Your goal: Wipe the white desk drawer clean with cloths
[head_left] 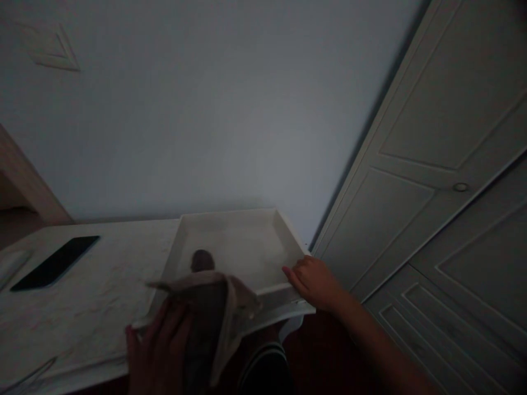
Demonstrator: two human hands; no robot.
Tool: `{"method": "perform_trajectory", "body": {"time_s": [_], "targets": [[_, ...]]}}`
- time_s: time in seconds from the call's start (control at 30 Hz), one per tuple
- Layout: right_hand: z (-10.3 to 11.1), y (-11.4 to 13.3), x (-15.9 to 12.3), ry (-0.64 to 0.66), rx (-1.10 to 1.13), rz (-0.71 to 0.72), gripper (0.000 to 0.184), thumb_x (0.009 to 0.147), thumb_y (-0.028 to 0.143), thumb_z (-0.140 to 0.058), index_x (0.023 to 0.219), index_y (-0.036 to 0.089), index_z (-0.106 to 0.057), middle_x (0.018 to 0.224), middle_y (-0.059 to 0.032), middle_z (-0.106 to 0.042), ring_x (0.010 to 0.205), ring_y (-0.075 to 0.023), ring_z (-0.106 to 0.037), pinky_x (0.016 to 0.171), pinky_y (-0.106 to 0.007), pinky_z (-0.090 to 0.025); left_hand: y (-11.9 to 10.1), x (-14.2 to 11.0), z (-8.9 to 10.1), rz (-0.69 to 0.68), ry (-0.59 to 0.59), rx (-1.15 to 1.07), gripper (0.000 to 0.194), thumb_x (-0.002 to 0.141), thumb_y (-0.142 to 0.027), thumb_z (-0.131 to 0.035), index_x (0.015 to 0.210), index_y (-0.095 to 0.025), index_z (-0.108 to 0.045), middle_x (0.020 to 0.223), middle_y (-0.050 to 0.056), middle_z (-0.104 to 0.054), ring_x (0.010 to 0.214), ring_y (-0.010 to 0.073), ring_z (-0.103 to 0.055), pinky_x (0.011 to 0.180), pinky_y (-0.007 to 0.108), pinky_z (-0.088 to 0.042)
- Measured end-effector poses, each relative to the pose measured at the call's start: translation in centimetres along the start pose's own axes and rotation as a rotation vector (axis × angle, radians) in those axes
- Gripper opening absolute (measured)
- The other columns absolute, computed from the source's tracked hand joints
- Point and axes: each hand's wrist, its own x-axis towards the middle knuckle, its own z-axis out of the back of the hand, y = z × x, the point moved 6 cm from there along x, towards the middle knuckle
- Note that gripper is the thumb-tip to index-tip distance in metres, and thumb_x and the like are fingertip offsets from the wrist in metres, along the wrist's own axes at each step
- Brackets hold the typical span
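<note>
A shallow white tray with raised sides sits at the right end of the table. My right hand grips its right front corner, fingers wrapped over the rim. Low at the front left, my left hand has its fingers curled at a greyish-brown cloth bag, which hangs over the tray's front edge; its thumb and part of its grip are hard to see in the dimness. Just beyond the bag's edge, a small dark rounded object shows inside the tray, too blurred to name.
On the pale patterned tabletop to the left lie a dark phone and a white object. A thin cord is near the front edge. A white panelled cabinet stands at the right, and a wall rises behind.
</note>
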Motion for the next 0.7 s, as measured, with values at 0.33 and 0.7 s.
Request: {"method": "perform_trajectory", "body": {"time_s": [0.33,0.7], "targets": [[-0.8,-0.2,-0.5,0.097,-0.003,-0.066,0.040,0.102,0.031,-0.044,0.084,0.013,-0.074,0.090,-0.0160,-0.076,0.082,-0.0237,-0.071,0.072,-0.033,-0.040,-13.6,7.8,-5.1,-0.175,0.356,0.020,0.054,0.090,-0.032,-0.064,0.142,-0.020,-0.058,0.132,0.012,-0.072,0.122,0.0331,-0.065,0.111,0.052,-0.047],[-0.1,-0.7,-0.8,-0.029,0.051,-0.203,0.056,0.112,0.034,-0.029,0.085,0.016,-0.074,0.089,-0.0114,-0.076,0.083,-0.0200,-0.071,0.073,-0.030,-0.039,-8.9,14.5,-5.2,-0.138,0.893,-0.142,0.042,0.086,-0.059,-0.065,0.115,-0.029,-0.063,0.112,0.006,-0.079,0.104,0.0323,-0.074,0.081,0.040,-0.052]]}}
